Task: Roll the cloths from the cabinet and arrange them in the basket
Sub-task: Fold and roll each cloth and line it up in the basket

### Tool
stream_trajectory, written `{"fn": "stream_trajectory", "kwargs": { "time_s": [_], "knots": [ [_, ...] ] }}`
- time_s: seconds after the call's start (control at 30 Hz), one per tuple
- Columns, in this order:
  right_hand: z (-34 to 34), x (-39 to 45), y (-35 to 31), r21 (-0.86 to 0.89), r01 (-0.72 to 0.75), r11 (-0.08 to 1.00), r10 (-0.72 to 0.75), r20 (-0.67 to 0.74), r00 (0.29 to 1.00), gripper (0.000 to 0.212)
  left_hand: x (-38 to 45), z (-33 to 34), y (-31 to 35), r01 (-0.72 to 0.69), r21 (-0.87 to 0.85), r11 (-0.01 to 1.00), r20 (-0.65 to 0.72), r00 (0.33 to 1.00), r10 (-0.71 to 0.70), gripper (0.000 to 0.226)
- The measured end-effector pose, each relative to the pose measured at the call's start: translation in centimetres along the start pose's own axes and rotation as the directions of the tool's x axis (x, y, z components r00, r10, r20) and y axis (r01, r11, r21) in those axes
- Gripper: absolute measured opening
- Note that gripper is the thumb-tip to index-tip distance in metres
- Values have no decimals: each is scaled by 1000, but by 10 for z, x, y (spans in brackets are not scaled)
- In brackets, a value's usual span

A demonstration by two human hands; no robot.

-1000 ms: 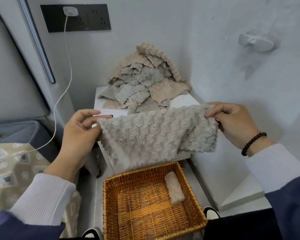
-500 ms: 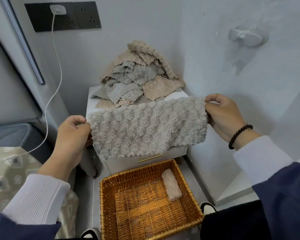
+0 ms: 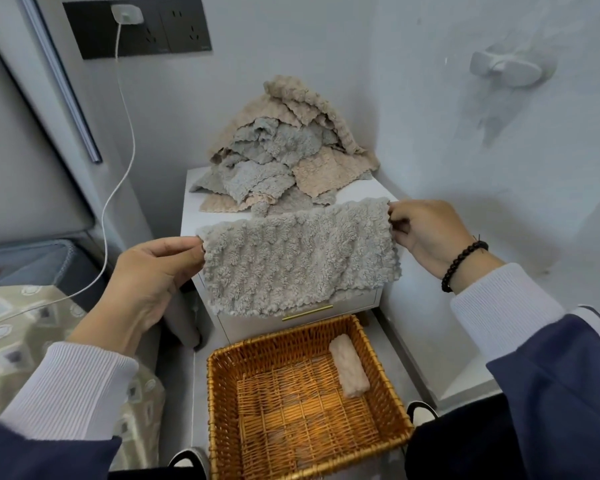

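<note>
A fluffy grey cloth [image 3: 298, 258] hangs stretched between my two hands in front of the white cabinet [image 3: 357, 197]. My left hand [image 3: 153, 271] pinches its left upper corner, and my right hand [image 3: 426, 233] pinches the right upper corner. Behind it, a heap of grey and beige cloths [image 3: 284, 150] lies on the cabinet top. Below, a wicker basket [image 3: 222, 410] stands on the floor with one rolled beige cloth [image 3: 349, 372] lying along its right side.
A white charging cable [image 3: 118, 174] hangs from a black wall socket panel [image 3: 184, 27] at the upper left. A patterned cover [image 3: 21, 334] lies at the left. A white wall hook [image 3: 506, 67] is on the right wall. My shoes [image 3: 421, 410] flank the basket.
The cloth has been pulled out flat and taut between my hands, and both hands have drawn a little further apart. The view has shifted slightly.
</note>
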State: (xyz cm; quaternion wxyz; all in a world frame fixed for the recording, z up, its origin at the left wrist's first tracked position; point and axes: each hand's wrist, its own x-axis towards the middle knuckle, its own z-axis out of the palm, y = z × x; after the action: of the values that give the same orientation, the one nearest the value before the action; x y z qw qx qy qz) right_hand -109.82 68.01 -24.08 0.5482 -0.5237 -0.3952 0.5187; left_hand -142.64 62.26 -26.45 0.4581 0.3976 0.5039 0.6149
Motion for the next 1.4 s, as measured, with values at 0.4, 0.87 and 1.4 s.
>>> {"fn": "stream_trajectory", "kwargs": {
  "time_s": [0.4, 0.87, 1.4],
  "knots": [
    [6, -2, 4, -187, 46, 981, -49, -7, 999, 9, -9, -5, 8, 205, 33, 978, 31, 978, -206, 22],
    [1, 6, 9, -206, 183, 961, -174, 61, 983, 9, -2, 1, 8, -58, -75, 996, -161, 986, 45, 31],
    [-4, -4, 4, -7, 267, 964, -264, 120, 957, 25, -4, 8, 10, -71, -66, 995, -194, 979, 58, 10]
  ]
}}
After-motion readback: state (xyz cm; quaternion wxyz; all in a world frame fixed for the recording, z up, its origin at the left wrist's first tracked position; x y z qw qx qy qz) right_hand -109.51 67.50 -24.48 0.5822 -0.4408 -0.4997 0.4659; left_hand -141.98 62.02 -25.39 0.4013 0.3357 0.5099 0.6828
